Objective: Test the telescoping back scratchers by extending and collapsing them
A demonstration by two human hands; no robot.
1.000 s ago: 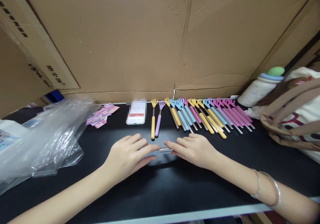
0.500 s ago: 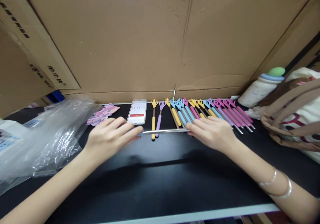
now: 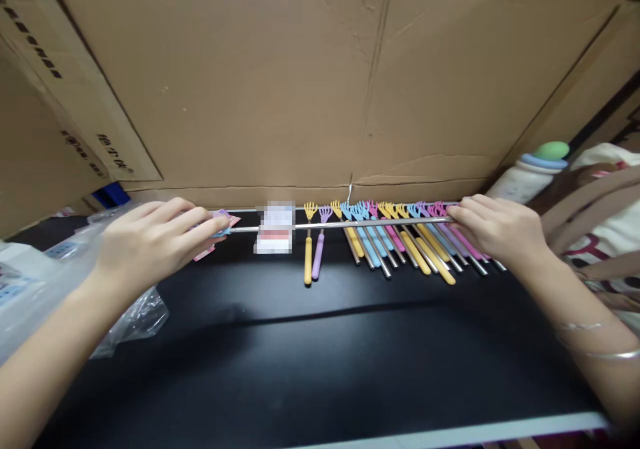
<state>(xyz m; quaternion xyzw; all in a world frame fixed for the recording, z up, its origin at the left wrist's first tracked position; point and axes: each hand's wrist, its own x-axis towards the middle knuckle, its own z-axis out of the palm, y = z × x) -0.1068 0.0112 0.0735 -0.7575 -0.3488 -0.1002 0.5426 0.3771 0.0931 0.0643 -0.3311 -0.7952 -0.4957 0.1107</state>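
Note:
A telescopic back scratcher (image 3: pixel 345 224) is drawn out long and level above the table, its metal rod bare between my hands. My left hand (image 3: pixel 160 235) is closed round one end, where a bit of light blue plastic shows at the fingertips. At the other end, my right hand (image 3: pixel 500 229) grips the rod; what lies inside that fist is hidden. Behind the rod lie a yellow back scratcher (image 3: pixel 308 259) and a purple back scratcher (image 3: pixel 318 257), side by side. Farther right is a row of several more back scratchers (image 3: pixel 423 252) in yellow, blue, pink and purple.
A phone (image 3: pixel 275 239), blurred out, lies behind the rod. Pink-purple cards (image 3: pixel 205 254) are partly covered by my left hand. Clear plastic bags (image 3: pixel 135 322) lie at left. A white bottle (image 3: pixel 523 179) and a bag (image 3: pixel 600 235) stand at right; a cardboard wall (image 3: pixel 250 89) closes the back.
My hands have moved apart, left hand leftward and right hand rightward, and both are slightly higher. The rod between them has grown much longer.

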